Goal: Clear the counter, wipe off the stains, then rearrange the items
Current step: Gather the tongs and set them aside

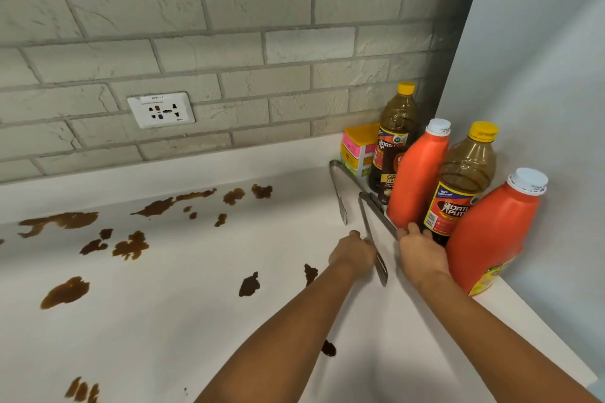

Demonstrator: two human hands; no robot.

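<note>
Your clearing looks nearly done, I judge: the bottles and box stand grouped beyond your right hand, which curls against a tongs arm and an orange bottle's base; whether it grips, I cannot tell. Your left hand is closed on the other arm. A second tongs lies just beyond. Stains left of your hands remain unwiped on the surface. The brown bottles' labels read "DATU PUTI".
</note>
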